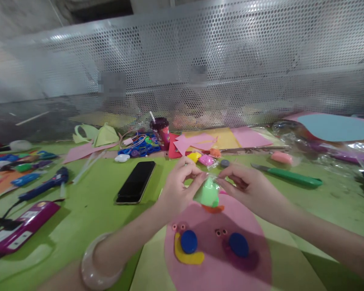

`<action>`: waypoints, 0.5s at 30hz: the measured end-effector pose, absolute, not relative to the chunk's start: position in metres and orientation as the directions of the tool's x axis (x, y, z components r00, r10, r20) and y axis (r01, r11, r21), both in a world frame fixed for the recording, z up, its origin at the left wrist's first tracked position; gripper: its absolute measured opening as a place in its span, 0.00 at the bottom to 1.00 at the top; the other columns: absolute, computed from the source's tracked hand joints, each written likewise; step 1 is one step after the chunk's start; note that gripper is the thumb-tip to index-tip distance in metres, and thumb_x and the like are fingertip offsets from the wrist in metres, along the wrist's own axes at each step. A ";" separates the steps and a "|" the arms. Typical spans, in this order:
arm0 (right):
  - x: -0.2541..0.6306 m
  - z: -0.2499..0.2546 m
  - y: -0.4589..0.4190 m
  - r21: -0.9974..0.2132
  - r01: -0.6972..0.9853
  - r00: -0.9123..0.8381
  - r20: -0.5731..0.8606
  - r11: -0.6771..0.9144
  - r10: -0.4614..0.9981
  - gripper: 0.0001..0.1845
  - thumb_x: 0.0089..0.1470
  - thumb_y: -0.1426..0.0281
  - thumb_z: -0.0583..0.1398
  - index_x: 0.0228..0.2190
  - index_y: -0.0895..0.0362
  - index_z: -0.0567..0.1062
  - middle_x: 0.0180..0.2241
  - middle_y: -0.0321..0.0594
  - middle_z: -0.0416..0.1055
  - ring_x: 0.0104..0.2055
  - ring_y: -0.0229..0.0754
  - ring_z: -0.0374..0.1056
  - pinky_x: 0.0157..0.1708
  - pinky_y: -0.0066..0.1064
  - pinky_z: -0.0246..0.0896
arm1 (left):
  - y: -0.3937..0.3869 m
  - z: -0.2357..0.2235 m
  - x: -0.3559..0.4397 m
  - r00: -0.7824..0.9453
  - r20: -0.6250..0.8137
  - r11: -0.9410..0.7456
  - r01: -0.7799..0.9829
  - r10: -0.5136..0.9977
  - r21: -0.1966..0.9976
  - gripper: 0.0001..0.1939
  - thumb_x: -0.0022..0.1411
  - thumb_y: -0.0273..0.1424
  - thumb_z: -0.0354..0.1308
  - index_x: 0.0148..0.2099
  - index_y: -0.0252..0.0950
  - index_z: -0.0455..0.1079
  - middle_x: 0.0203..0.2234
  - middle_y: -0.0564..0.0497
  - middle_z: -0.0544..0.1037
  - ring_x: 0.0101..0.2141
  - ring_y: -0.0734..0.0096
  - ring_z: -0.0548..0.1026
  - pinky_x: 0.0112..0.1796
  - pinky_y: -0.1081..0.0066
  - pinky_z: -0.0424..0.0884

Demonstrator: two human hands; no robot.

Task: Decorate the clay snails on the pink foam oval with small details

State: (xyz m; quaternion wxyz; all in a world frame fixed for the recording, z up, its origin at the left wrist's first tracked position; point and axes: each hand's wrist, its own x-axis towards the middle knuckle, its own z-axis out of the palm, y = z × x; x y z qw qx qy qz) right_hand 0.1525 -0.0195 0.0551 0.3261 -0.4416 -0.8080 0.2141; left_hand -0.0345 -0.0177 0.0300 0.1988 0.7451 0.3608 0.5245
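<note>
Between my hands hangs a clear bag of light green modelling clay (pixel 209 193), raised over the far part of a pink paper oval (pixel 206 226). My left hand (pixel 183 182) pinches the left side of the bag's top, and my right hand (pixel 241 182) pinches its right side. On the oval sit a yellow clay snail body (pixel 182 256) with a blue disc (pixel 189 241), and a purple clay body (pixel 239 258) with another blue disc (pixel 238 244). Small eyes lie by each. An orange clay strip (pixel 214 209) is partly hidden under the bag.
A black phone (pixel 136 182) lies left of my hands; a green utility knife (pixel 294 176) lies right. Farther left are a glue gun (pixel 45 186) and a magenta power strip (pixel 24 226). Behind stand a dark cup with a straw (pixel 160 133), scissors (pixel 142 145) and coloured paper (pixel 221 139).
</note>
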 end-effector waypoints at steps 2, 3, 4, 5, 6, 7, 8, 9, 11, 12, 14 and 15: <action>0.152 0.056 -0.020 -0.632 0.560 -0.432 0.330 0.536 0.840 0.11 0.55 0.62 0.54 0.26 0.54 0.71 0.23 0.35 0.66 0.22 0.34 0.55 0.21 0.28 0.49 | -0.019 0.029 -0.034 0.199 0.629 -0.655 0.347 0.751 0.672 0.09 0.62 0.28 0.52 0.28 0.35 0.64 0.28 0.53 0.62 0.30 0.75 0.65 0.29 0.74 0.68; 0.152 0.057 -0.020 -0.629 0.552 -0.446 0.331 0.547 0.832 0.11 0.55 0.63 0.54 0.26 0.54 0.71 0.23 0.35 0.66 0.22 0.34 0.56 0.21 0.28 0.50 | -0.019 0.029 -0.034 0.207 0.626 -0.654 0.353 0.752 0.669 0.09 0.62 0.29 0.52 0.28 0.35 0.64 0.29 0.53 0.62 0.30 0.75 0.65 0.29 0.74 0.68; 0.152 0.057 -0.020 -0.623 0.547 -0.456 0.338 0.559 0.823 0.11 0.55 0.64 0.54 0.26 0.54 0.71 0.24 0.36 0.66 0.22 0.35 0.56 0.22 0.28 0.50 | -0.020 0.028 -0.034 0.214 0.623 -0.653 0.360 0.752 0.666 0.08 0.62 0.29 0.52 0.29 0.35 0.64 0.29 0.53 0.62 0.30 0.75 0.65 0.29 0.74 0.68; 0.153 0.057 -0.020 -0.615 0.543 -0.465 0.346 0.571 0.815 0.10 0.55 0.65 0.54 0.26 0.54 0.71 0.24 0.36 0.66 0.23 0.35 0.57 0.22 0.28 0.50 | -0.020 0.028 -0.034 0.218 0.622 -0.654 0.369 0.752 0.661 0.08 0.62 0.29 0.52 0.29 0.35 0.64 0.29 0.53 0.62 0.31 0.75 0.66 0.29 0.74 0.68; 0.153 0.058 -0.019 -0.605 0.540 -0.474 0.355 0.584 0.806 0.10 0.55 0.66 0.54 0.26 0.54 0.71 0.25 0.36 0.67 0.23 0.35 0.57 0.22 0.28 0.51 | -0.020 0.029 -0.035 0.222 0.624 -0.656 0.380 0.749 0.652 0.08 0.62 0.29 0.52 0.29 0.35 0.64 0.29 0.53 0.62 0.31 0.75 0.66 0.29 0.74 0.68; 0.154 0.058 -0.019 -0.593 0.540 -0.483 0.363 0.597 0.797 0.10 0.55 0.66 0.54 0.26 0.54 0.71 0.25 0.36 0.67 0.23 0.35 0.57 0.22 0.28 0.51 | -0.020 0.029 -0.035 0.224 0.629 -0.660 0.392 0.745 0.641 0.08 0.62 0.29 0.52 0.29 0.35 0.64 0.29 0.53 0.63 0.31 0.74 0.66 0.29 0.74 0.68; 0.155 0.058 -0.018 -0.580 0.545 -0.491 0.365 0.605 0.791 0.10 0.55 0.66 0.54 0.26 0.54 0.71 0.26 0.36 0.67 0.23 0.35 0.58 0.23 0.28 0.51 | -0.021 0.030 -0.035 0.226 0.634 -0.663 0.405 0.739 0.629 0.08 0.62 0.29 0.52 0.29 0.35 0.64 0.29 0.53 0.63 0.31 0.74 0.66 0.29 0.74 0.68; 0.156 0.058 -0.018 -0.567 0.551 -0.500 0.363 0.612 0.786 0.09 0.56 0.66 0.54 0.27 0.54 0.71 0.26 0.36 0.67 0.24 0.35 0.58 0.23 0.28 0.52 | -0.022 0.031 -0.035 0.230 0.640 -0.668 0.416 0.733 0.616 0.08 0.62 0.30 0.52 0.29 0.35 0.64 0.29 0.53 0.63 0.31 0.74 0.66 0.29 0.74 0.68; 0.156 0.059 -0.019 -0.547 0.553 -0.519 0.364 0.628 0.774 0.09 0.56 0.65 0.54 0.29 0.54 0.72 0.27 0.36 0.68 0.25 0.35 0.59 0.24 0.28 0.53 | -0.024 0.034 -0.034 0.256 0.654 -0.691 0.423 0.712 0.586 0.09 0.63 0.30 0.52 0.29 0.35 0.65 0.29 0.53 0.63 0.31 0.74 0.66 0.30 0.73 0.68; 0.156 0.059 -0.020 -0.539 0.549 -0.529 0.368 0.639 0.764 0.09 0.56 0.65 0.54 0.30 0.54 0.72 0.27 0.36 0.69 0.25 0.35 0.60 0.24 0.28 0.53 | -0.025 0.035 -0.034 0.270 0.660 -0.702 0.424 0.701 0.572 0.09 0.63 0.31 0.52 0.29 0.36 0.65 0.28 0.52 0.63 0.31 0.74 0.66 0.30 0.73 0.68; 0.156 0.061 -0.022 -0.520 0.537 -0.545 0.388 0.665 0.743 0.09 0.56 0.65 0.54 0.30 0.54 0.72 0.27 0.36 0.69 0.25 0.34 0.60 0.24 0.27 0.53 | -0.028 0.036 -0.033 0.282 0.661 -0.707 0.433 0.695 0.559 0.09 0.63 0.32 0.52 0.30 0.36 0.67 0.28 0.52 0.64 0.31 0.73 0.66 0.29 0.72 0.67; 0.156 0.063 -0.022 -0.508 0.542 -0.543 0.397 0.670 0.740 0.10 0.56 0.65 0.53 0.29 0.54 0.72 0.27 0.36 0.69 0.24 0.34 0.60 0.24 0.27 0.54 | -0.028 0.037 -0.033 0.271 0.663 -0.702 0.443 0.698 0.558 0.10 0.63 0.33 0.52 0.31 0.36 0.68 0.28 0.52 0.64 0.31 0.72 0.67 0.30 0.72 0.67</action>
